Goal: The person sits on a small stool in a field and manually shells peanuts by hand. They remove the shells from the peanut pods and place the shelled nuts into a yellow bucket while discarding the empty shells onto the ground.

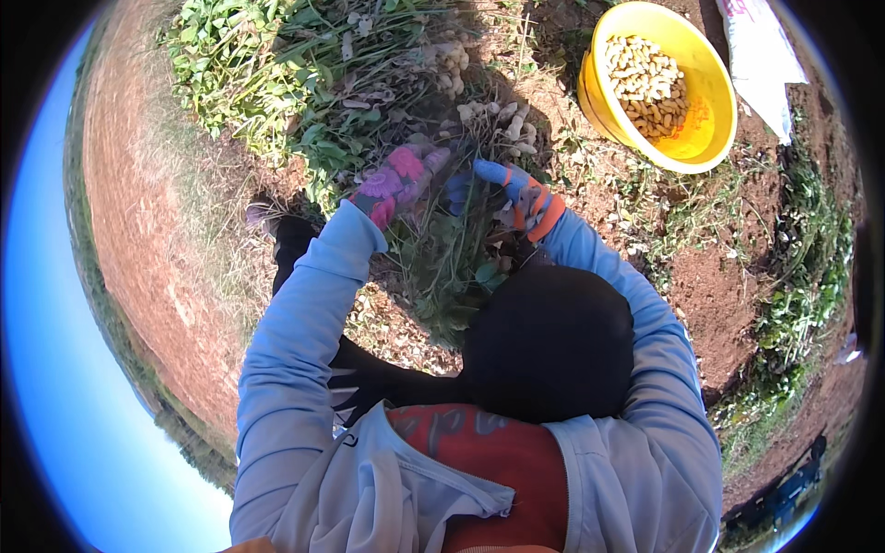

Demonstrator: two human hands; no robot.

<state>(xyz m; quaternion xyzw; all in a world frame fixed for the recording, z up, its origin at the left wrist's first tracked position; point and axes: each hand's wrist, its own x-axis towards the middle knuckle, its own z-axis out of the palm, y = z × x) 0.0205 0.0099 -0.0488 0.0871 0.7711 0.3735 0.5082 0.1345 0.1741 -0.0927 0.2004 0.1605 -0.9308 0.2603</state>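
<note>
My left hand [401, 180], in a pink and purple flowered glove, is at the roots of an uprooted peanut plant [449, 256], its fingers blurred. On the right, my right hand [511, 197], in a blue and orange glove, is closed around the stems of the same plant. The leafy end hangs towards my knee. Just beyond both hands lies a cluster of peanut pods [515, 128] on their roots. Farther up, more pods [451, 66] are attached to plants in a leafy heap [276, 76]. Whether the left fingers grip anything is hidden by blur.
A yellow plastic bucket [588, 90] at the upper right holds loose peanuts [646, 83]. Beside it lies a white sack [760, 62]. A row of green plants [795, 311] runs down the right side, and bare reddish soil [719, 304] shows between.
</note>
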